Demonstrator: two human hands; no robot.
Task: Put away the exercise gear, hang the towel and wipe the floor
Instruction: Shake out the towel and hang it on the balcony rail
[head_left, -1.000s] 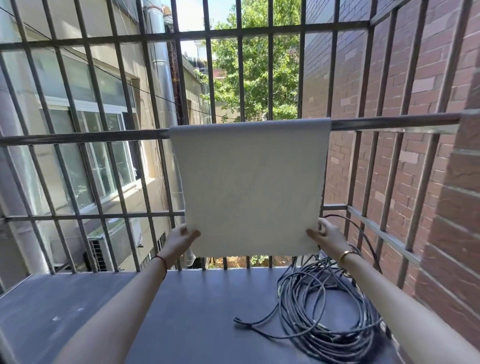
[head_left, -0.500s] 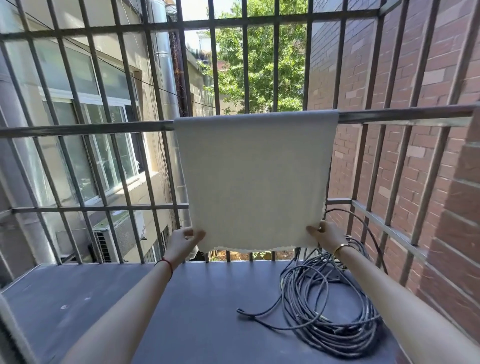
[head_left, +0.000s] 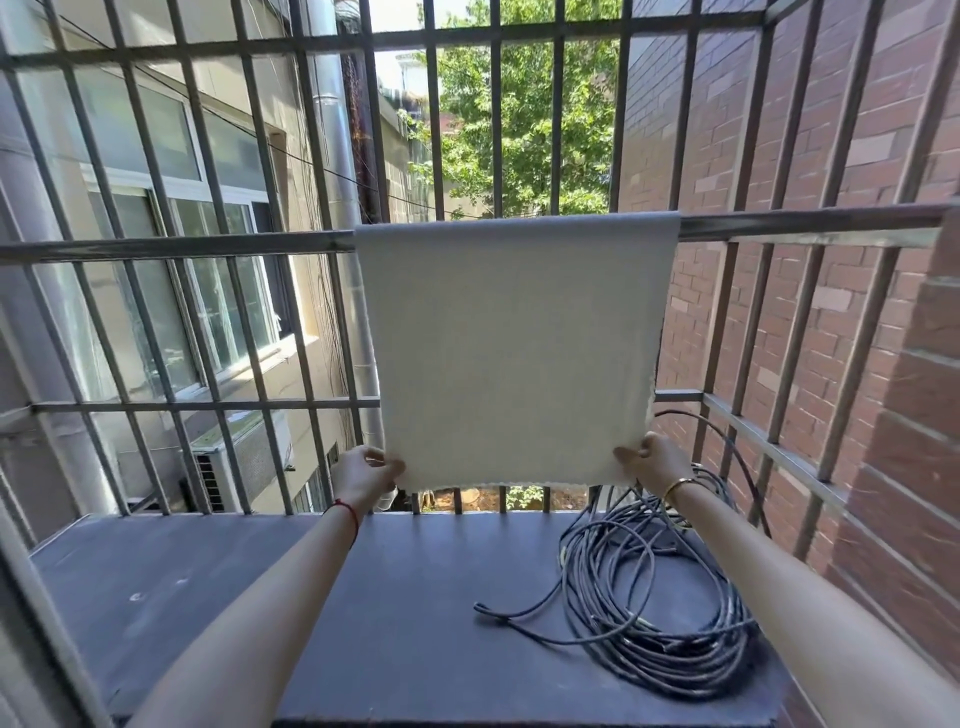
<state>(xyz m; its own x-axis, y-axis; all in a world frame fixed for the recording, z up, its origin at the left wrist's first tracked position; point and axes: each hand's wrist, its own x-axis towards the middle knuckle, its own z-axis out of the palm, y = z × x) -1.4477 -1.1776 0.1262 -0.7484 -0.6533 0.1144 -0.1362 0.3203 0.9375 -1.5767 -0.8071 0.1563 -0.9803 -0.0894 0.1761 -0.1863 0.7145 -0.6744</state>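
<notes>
The fingers (head_left: 387, 464) of the left hand (head_left: 363, 475) pinch the lower left corner of the towel (head_left: 511, 353), and those of the right hand (head_left: 657, 462) pinch its lower right corner, so both hands are grasping cloth.

The towel itself is draped over the horizontal rail (head_left: 176, 245) of the window grille, hanging flat and square below it, with its bottom edge above the dark ledge (head_left: 208, 582). The hanging step looks nearly done: the cloth sits on the rail and seems only to need letting go. Whether the exercise gear has been put away cannot be told, since none shows here, and no floor or wiping is in view, so those parts are probably left.

Counted: one towel, two hands, one red string bracelet (head_left: 349, 514) on the left wrist, one gold bangle (head_left: 678, 487) on the right wrist, and one coil of dark cable (head_left: 660, 613) lying on the ledge below the towel's right corner.
</notes>
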